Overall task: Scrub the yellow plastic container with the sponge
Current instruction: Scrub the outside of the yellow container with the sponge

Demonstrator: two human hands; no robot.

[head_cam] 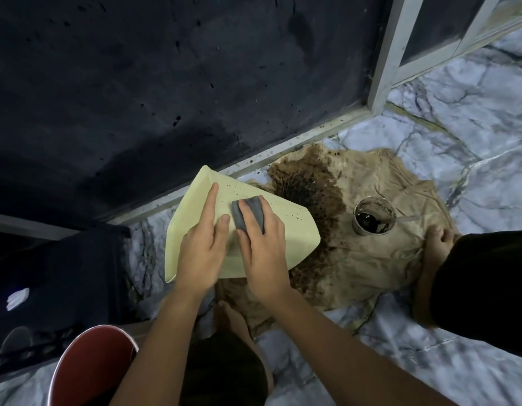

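The pale yellow plastic container [286, 230] is held tilted above the floor in the middle of the view, its flat side facing me, speckled with small dark spots. My left hand [202, 250] grips it from the left, index finger stretched along the surface. My right hand [262, 250] presses a grey sponge [251, 213] flat against the container's side, fingers over the sponge's lower half.
A beige cloth [380, 259] with a large dark brown stain lies on the marble floor below. A small cup of dark liquid with a spoon [374, 219] stands on it. A red bucket [92, 367] is at lower left. My bare feet rest on the cloth. A dark wall rises behind.
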